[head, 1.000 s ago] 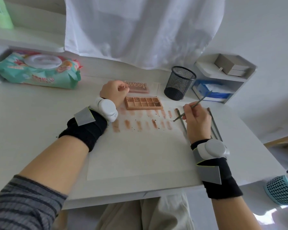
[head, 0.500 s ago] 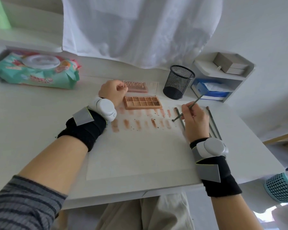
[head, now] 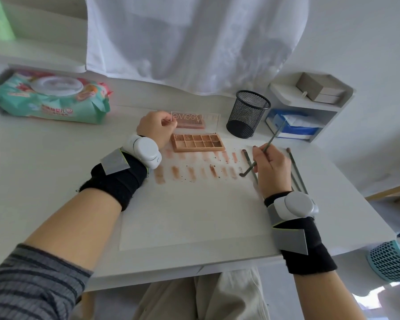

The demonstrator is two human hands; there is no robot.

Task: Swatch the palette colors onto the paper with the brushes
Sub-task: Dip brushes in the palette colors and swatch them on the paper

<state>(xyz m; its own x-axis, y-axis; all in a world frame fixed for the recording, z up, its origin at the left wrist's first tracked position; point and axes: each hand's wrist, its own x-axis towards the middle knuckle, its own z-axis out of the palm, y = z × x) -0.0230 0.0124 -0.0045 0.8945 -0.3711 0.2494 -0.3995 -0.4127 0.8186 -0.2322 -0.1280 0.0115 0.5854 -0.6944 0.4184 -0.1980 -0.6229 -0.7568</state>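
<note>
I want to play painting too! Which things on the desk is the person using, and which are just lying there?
For the job:
palette
its clear lid, held by the left hand
brush in the right hand
paper with swatches
spare brushes

Just lying about:
wipes pack
mesh cup
tissue box

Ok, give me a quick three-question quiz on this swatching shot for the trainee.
1. True or false: the right hand holds a brush with its tip down at the paper.
2. What does the left hand pinch? A) the clear lid B) the mesh cup C) the wipes pack
3. How many rows of swatches are on the paper?

Key: 1 true; 2 A; 3 two.
</note>
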